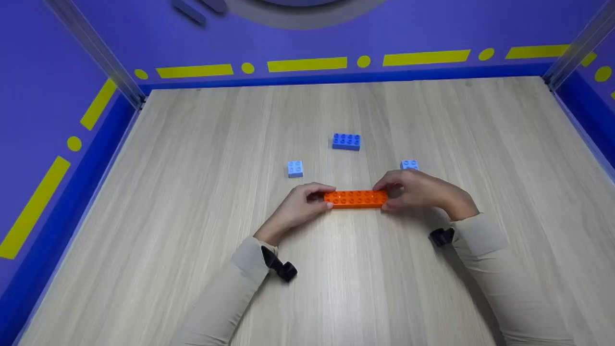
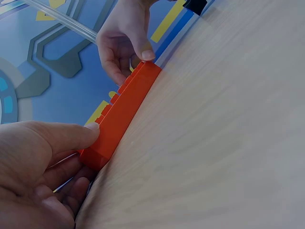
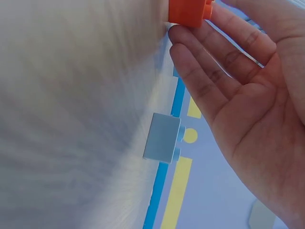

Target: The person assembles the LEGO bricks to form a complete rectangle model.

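A person's two bare hands meet one long orange brick (image 1: 355, 199) on a pale wood-grain table (image 1: 355, 288). The brick lies sideways in front of the person, studs up, and looks to be flat on the tabletop, though its underside is hidden. The left hand (image 1: 300, 205) pinches its left end, thumb on the near side, fingers on the far side. The right hand (image 1: 419, 190) pinches the right end in the same way, so the hands are well apart with the brick's length between them. Holding both ends probably keeps so long a piece straight and stops it swivelling; it also leaves the middle studs uncovered.

Beyond the hands are three loose bricks, untouched. A darker blue brick (image 1: 346, 141), two studs by four, sits farthest away, roughly centred. One small light blue brick (image 1: 295, 169) stands near the left hand; a second light blue brick (image 1: 409, 165) is just beyond the right hand, partly covered by it. Their spread likely leaves working room around the orange piece.
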A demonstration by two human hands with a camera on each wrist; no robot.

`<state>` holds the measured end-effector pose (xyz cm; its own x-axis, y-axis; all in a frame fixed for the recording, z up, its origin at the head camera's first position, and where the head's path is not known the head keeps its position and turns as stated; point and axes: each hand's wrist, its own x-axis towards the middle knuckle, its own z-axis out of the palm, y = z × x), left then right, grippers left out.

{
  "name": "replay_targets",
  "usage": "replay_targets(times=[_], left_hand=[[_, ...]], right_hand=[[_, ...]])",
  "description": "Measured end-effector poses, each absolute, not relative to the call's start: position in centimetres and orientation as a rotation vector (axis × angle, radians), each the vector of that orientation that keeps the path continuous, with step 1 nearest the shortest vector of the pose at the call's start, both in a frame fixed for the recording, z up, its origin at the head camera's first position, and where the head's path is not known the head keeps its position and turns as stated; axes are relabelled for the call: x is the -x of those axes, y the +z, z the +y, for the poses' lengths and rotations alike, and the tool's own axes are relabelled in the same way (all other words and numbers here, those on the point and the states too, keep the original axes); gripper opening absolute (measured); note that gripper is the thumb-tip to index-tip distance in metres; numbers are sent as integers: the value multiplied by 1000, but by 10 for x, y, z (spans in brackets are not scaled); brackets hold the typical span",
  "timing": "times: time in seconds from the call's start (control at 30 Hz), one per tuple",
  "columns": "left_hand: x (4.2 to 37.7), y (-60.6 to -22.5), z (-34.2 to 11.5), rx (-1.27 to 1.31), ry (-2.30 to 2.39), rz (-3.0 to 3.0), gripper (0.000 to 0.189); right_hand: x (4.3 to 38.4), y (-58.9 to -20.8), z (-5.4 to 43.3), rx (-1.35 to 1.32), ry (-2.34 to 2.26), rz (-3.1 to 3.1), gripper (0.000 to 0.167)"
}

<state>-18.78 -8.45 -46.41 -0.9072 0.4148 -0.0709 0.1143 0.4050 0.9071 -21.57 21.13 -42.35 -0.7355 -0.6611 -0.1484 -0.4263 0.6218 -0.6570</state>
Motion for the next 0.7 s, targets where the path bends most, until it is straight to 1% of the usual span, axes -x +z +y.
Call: replay_targets(times=[0.27, 0.7], left_hand=[[188, -466, -84, -443, 1517, 2368, 36], [189, -465, -84, -449, 1507, 2371, 36]], right_hand=[[220, -416, 211, 902, -875, 2497, 37], [237, -404, 204, 815, -862, 2642, 41]])
